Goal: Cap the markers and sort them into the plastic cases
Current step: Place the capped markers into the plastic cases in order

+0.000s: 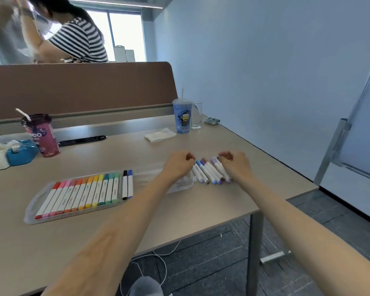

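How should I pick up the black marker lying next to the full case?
Pinch the black marker around the middle of its white barrel, coming straight down from above. It lies flat on the table, with the blue marker tight on its right and the case close on its left, so side gaps look narrow; lifting one capped end first may help.

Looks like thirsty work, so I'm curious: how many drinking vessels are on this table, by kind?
Lidded cups with a straw: 2, the purple cup and the blue cup
Clear glass: 1
Total: 3
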A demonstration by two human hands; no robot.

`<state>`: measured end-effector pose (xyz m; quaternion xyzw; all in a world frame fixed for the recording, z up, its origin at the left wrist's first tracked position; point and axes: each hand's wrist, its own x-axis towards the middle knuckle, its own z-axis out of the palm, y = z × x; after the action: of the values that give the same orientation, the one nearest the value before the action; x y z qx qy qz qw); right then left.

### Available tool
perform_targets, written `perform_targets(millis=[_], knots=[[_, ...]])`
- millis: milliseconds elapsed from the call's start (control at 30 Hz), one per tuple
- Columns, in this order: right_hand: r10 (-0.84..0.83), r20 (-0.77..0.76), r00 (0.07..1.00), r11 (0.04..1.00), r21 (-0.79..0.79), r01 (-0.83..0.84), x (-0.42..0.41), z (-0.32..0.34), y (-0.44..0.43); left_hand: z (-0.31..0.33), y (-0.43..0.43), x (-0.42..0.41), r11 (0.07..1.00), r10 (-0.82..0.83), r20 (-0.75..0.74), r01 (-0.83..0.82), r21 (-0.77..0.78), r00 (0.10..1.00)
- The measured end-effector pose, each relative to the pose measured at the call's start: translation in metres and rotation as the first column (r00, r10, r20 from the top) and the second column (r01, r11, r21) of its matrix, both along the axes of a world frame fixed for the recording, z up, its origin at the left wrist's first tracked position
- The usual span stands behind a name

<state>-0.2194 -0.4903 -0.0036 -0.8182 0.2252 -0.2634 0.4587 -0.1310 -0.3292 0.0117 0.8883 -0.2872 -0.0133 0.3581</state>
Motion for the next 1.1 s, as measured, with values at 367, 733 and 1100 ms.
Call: perform_targets(millis=[367, 733, 1100], knots=[[-0.255, -0.435, 0.864, 0.904, -0.424, 0.054, -0.014, -0.01, -0.07, 0.01, -0.057, 0.008, 0.997, -0.012, -0.064, 0.007, -0.075, 0.998], [-0.119, -0.203, 0.972, 0.993, -0.026, 0.116, -0.02, -0.005, -0.08, 0.02, -0.069, 0.015, 0.997, 0.02, -0.094, -0.026, -0.069, 0.995], [-0.094, -0.072, 0.993, 0.992, 0.071, 0.099, -0.058, 0.003, -0.091, -0.005, -0.131, -0.008, 0.976, -0.093, -0.007, 0.093, 0.198, 0.996]])
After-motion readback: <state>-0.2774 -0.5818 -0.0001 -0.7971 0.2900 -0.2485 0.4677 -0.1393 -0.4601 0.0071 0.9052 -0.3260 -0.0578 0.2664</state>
